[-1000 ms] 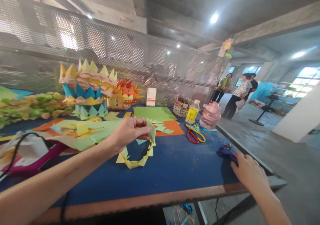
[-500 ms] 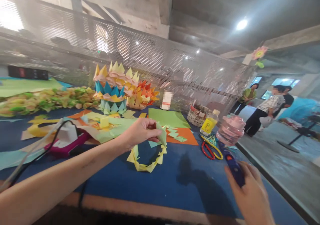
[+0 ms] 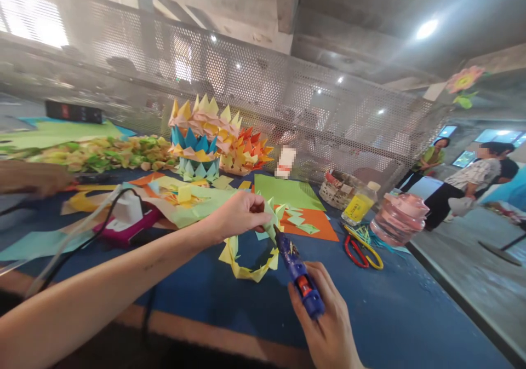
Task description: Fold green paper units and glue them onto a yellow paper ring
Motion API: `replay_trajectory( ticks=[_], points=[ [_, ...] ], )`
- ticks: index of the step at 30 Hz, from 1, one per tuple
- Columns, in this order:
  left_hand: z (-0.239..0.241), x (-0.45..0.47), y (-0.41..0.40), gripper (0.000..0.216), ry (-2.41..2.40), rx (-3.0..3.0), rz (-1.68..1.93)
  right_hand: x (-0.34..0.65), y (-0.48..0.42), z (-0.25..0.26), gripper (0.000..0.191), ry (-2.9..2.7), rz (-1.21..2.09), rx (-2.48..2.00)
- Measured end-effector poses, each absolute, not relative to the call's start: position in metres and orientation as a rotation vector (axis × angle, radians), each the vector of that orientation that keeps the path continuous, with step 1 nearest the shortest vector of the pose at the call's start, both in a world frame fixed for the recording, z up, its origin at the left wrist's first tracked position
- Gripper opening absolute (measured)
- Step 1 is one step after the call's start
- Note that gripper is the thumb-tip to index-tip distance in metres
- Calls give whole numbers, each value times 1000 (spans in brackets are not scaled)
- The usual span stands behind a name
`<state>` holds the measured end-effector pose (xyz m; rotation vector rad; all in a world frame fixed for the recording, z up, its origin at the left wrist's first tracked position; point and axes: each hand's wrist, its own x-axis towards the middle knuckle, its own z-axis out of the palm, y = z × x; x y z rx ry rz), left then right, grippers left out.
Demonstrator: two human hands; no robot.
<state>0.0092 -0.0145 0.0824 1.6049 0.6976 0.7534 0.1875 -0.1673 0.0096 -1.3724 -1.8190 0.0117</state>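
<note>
My left hand [image 3: 245,211] pinches a pale green folded paper piece [image 3: 270,224] between thumb and fingers. It is held over a ring of folded yellow paper points [image 3: 246,274], which rests on the blue table. In my right hand [image 3: 329,309] is a blue hot glue gun [image 3: 296,273] with an orange part in its body. The dark nozzle is at the right edge of the green paper; whether it touches, I cannot tell. Several small green folded pieces [image 3: 302,221] lie on an orange sheet [image 3: 324,231] just behind.
Scissors [image 3: 364,251], a yellow-labelled bottle [image 3: 359,205], a pink bottle [image 3: 399,219] and a basket [image 3: 339,191] stand right. Folded-paper crowns [image 3: 201,144] are at the back. A magenta power strip [image 3: 127,229] with cables lies left, near another person's blurred hand [image 3: 36,177].
My right hand has brought the glue gun leftward from beside the pink bottle to the green paper. My left hand keeps its pinch. A person's blurred hand has appeared at far left.
</note>
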Motion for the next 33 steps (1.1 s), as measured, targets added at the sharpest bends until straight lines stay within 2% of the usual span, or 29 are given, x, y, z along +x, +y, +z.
replay_trajectory(
  ticks=[33],
  points=[
    [81, 3, -8, 8, 659, 1670, 721, 189, -168, -3, 9, -1863, -44, -1401]
  ],
)
